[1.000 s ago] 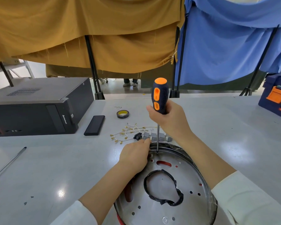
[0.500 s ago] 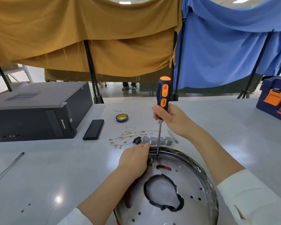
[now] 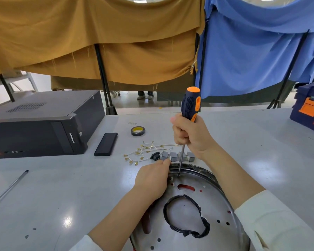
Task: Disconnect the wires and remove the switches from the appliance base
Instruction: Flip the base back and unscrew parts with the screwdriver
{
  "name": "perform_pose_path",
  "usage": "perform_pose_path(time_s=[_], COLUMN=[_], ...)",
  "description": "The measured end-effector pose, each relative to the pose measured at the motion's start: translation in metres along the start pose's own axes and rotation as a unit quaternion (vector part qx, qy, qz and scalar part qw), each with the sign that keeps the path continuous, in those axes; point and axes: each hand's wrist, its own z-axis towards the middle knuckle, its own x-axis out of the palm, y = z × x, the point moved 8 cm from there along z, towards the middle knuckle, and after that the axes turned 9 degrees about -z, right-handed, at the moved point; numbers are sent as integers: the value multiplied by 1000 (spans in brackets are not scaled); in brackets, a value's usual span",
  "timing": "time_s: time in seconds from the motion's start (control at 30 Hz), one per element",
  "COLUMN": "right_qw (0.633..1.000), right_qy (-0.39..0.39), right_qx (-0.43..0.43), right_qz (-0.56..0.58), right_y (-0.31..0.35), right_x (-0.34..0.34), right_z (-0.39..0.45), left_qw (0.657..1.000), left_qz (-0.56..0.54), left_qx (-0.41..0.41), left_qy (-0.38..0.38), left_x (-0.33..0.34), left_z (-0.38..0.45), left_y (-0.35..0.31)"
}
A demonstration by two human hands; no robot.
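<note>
The right hand (image 3: 192, 136) clenches the screwdriver (image 3: 189, 113) upright, tip at the far rim of the appliance base (image 3: 212, 201) — cut off below. The left hand (image 3: 150, 180) curls at that rim; what it pinches is hidden. Grey switches (image 3: 176, 156) and wires (image 3: 143, 151) lie on the counter (image 3: 62, 187) just beyond.

The right hand (image 3: 192, 136) is gripping a screwdriver (image 3: 188, 116) upright, fingers curled round its handle, forearm reaching in from the lower right. The left hand (image 3: 152, 180) is resting knuckles-up, fingertips pressing forward, white sleeve at the elbow.
</note>
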Motion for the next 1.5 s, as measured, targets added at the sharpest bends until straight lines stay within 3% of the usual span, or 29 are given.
perform_pose_path(time_s=[0.17, 0.3, 0.43, 0.53, 0.7, 0.87, 1.07, 1.23, 1.4, 1.5], right_qw=[999, 984, 972, 968, 998, 998, 985, 987, 999, 999], right_qy=[11, -105, -146, -203, -59, -40, -104, -112, 3, -4], right_qx=[-20, -52, -68, -54, -35, -35, -56, -52, -48, -40], right_qz=[-41, -131, -170, -135, 2, -41, -125, -98, 18, 18], right_y=[3, 10, 15, 14, 13, 13, 20, 23, 20, 17], right_x=[3, -5, -1, -10, 2, -1, -5, -3, 10, 7], right_z=[-8, -15, -20, -20, -9, -11, -20, -21, -17, -14], left_qw=[1000, 1000, 1000, 1000, 1000, 1000, 1000, 1000, 1000, 1000], left_qz=[4, 5, 6, 5, 4, 0, -1, -1, 7, 4], left_qx=[5, 7, 11, 10, 7, 3, 6, 9, 12, 9], left_qy=[-1, -10, -11, -9, -7, -6, -12, -14, -17, -15], left_x=[0, -2, -2, -1, -2, -2, -3, -2, -2, -1], left_z=[0, 0, -1, -1, 0, 0, 0, 0, 0, 0], left_y=[0, 0, -2, -2, -2, -1, 0, -1, -1, 0])
